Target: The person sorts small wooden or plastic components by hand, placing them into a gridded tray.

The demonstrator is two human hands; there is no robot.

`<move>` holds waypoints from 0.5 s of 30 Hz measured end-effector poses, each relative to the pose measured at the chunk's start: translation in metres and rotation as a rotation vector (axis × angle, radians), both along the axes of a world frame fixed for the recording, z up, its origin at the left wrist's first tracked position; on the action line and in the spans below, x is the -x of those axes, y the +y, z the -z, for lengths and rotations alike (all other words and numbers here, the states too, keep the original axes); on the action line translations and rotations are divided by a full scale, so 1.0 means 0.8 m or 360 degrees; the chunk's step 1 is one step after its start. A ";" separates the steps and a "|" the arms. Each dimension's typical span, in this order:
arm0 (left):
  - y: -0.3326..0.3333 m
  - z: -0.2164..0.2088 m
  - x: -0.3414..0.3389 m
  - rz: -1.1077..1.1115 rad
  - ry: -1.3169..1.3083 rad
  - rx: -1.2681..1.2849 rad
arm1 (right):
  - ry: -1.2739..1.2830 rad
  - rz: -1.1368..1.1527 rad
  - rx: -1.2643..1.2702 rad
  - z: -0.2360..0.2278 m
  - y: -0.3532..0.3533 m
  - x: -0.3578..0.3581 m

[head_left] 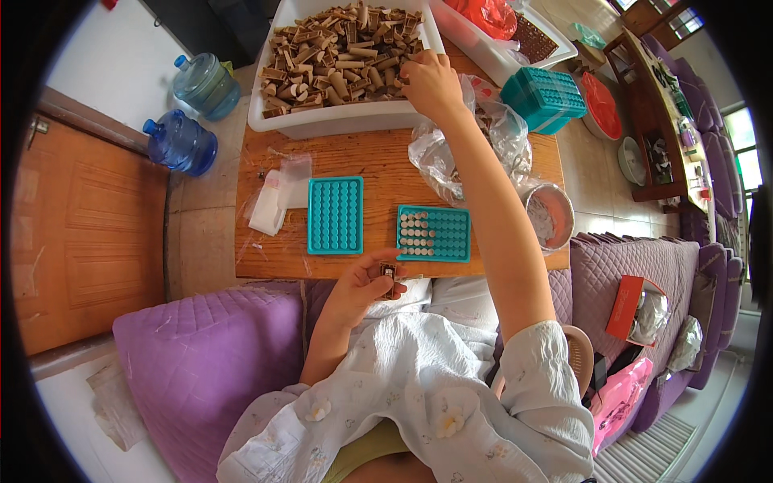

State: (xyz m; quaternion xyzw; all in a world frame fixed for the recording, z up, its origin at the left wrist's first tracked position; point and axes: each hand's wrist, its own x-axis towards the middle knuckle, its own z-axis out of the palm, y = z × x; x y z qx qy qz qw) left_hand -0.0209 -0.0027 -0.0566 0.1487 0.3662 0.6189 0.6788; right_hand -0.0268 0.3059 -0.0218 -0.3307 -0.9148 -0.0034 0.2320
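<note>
My left hand point(364, 291) is closed around a small brown piece point(388, 274), hollow and with a pale part inside, just off the table's front edge. My right arm stretches across the table, and my right hand point(433, 84) is at the right side of a white bin point(322, 119). Its fingers curl down among many brown half-tube pieces point(338, 56); what they grip is hidden. Near my left hand lies a teal tray point(455, 233) with small silvery discs point(416, 233) in its left part. Left of it is another teal tray point(336, 216) with rows of round hollows.
Clear plastic bags point(435, 157) lie under my right forearm, beside a round tub point(551, 213) and a wrapped stack of teal trays point(543, 97). White packets point(270, 205) lie at the table's left. Blue water jugs point(181, 143) stand on the floor, and a purple sofa point(217, 354) is along the front.
</note>
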 end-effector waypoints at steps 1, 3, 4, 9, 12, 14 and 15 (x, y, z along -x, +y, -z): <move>-0.002 0.003 0.001 -0.0013 -0.0022 -0.0019 | 0.0006 -0.0002 -0.0003 0.000 0.003 0.007; 0.000 0.009 0.005 -0.0020 -0.0038 -0.0039 | -0.0244 0.0130 0.0075 0.001 0.011 0.017; 0.001 0.011 0.005 -0.0034 -0.0040 -0.0062 | -0.0241 0.0133 0.0077 0.002 0.013 0.021; 0.009 0.001 0.005 -0.0157 -0.0250 -0.0026 | 0.0101 0.0036 0.0243 0.008 0.019 0.027; 0.010 -0.002 0.006 -0.0298 -0.0159 -0.0002 | 0.0818 0.0033 0.0766 -0.004 0.016 0.025; 0.011 -0.001 0.006 -0.0378 -0.0076 0.0059 | 0.1126 -0.0040 0.0725 -0.013 0.009 0.001; 0.011 -0.004 0.007 -0.0384 -0.0082 0.0068 | 0.1256 -0.0030 0.0788 -0.019 0.004 -0.012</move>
